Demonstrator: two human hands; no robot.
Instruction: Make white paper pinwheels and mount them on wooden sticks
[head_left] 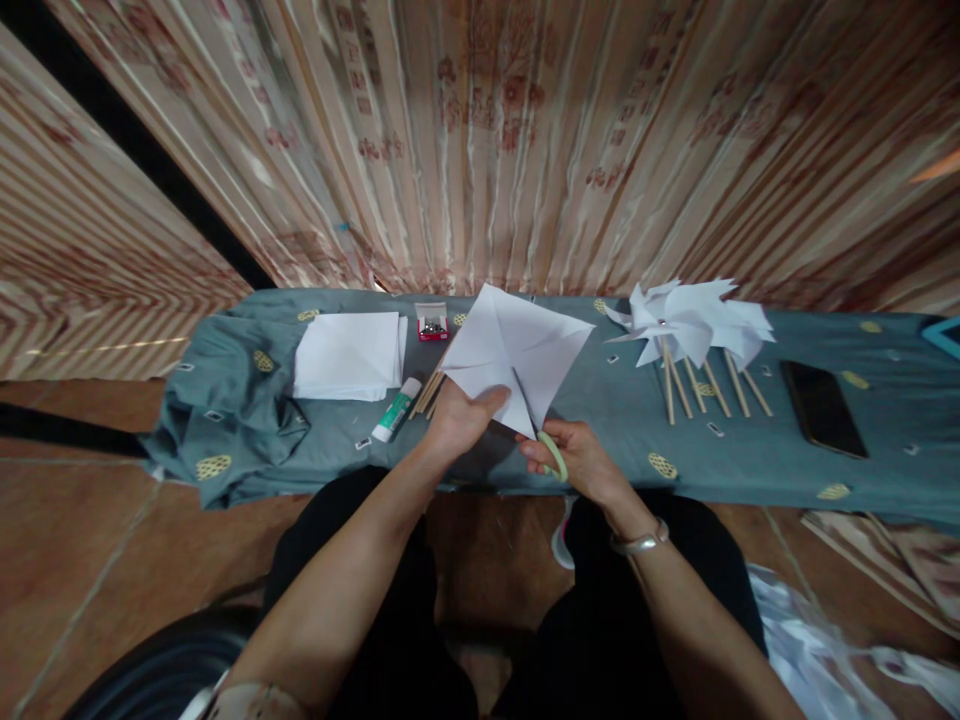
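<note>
My left hand (459, 418) grips the near edge of a white square paper sheet (517, 345) with fold creases, held above the table. My right hand (574, 460) is closed on scissors with a pale green handle (553, 455); their blades reach up into the paper's near corner along a diagonal crease.
A low table under a grey-green cloth (247, 400) carries a stack of white paper (349, 355), a glue stick (396, 410), a small red box of pins (433, 322), wooden sticks (429, 392), finished white pinwheels on sticks (694, 330) and a black phone (823, 408). Patterned curtains hang behind.
</note>
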